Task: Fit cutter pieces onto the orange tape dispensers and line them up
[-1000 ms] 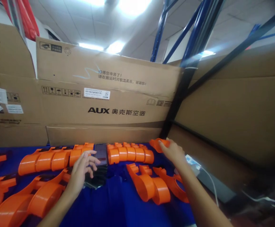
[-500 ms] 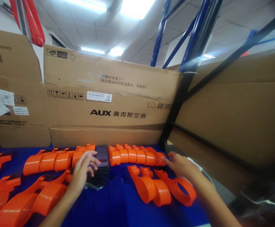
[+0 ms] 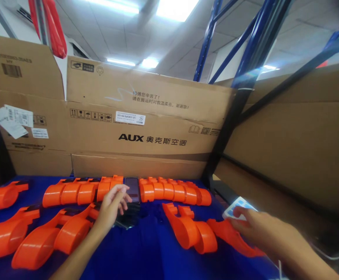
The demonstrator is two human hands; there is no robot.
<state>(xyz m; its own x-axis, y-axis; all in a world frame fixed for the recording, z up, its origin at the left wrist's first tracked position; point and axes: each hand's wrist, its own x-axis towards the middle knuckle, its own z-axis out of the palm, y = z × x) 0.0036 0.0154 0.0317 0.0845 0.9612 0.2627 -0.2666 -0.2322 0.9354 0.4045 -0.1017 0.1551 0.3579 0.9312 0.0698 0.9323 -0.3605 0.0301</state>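
Note:
My left hand hovers over black strips beside a dark phone, its fingers loosely bent and apart, with nothing in them. On the right, my right hand has its thumb and fingers closed at a tilted orange ring piece, which shows nearly edge-on; the exact grip is blurred. Two more orange ring pieces lie just left of it. A row of orange rings stands right of the phone, and another row stands left of it.
Several larger orange pieces lie at the front left on the blue surface. A cardboard panel stands behind. A black rack post rises at the right. Near my right hand is a white and blue object.
My right hand has moved right and down from the end of the row. The far-right orange piece has tipped from lying open to nearly edge-on. The whole view has shifted slightly.

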